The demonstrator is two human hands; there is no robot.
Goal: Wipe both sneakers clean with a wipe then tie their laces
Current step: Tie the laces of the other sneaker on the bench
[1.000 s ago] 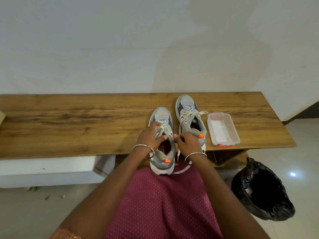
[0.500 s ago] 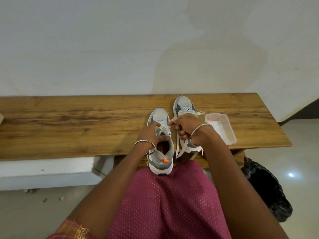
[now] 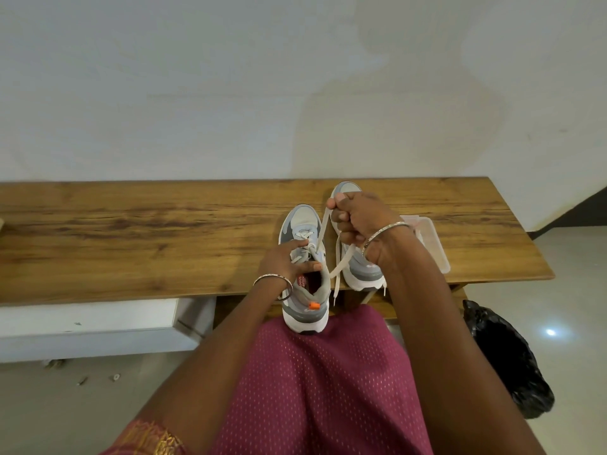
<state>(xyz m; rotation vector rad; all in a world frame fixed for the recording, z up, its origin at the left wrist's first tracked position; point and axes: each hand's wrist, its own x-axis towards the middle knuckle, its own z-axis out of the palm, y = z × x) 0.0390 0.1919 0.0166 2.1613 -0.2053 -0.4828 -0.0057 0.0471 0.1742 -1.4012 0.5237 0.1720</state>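
Two grey and white sneakers stand side by side on the wooden bench [image 3: 131, 244]. The left sneaker [image 3: 303, 307] overhangs the front edge, heel toward me, with an orange tab at its heel. My left hand [image 3: 285, 261] presses down on its laces and tongue, thumb at the shoe's opening. My right hand [image 3: 358, 221] is raised above the right sneaker [image 3: 361, 274] and grips a white lace [image 3: 323, 228] pulled taut up from the left sneaker. Loose lace ends hang down between the shoes. No wipe is visible.
A clear plastic box [image 3: 433, 244] with a white inside sits on the bench right of the shoes, partly behind my right arm. A black bag-lined bin [image 3: 505, 356] stands on the tiled floor at the right. A white wall rises behind the bench.
My right hand rose from beside the left sneaker's opening to above the right sneaker, drawing the lace up and taut. My left hand stayed on the left sneaker's laces.
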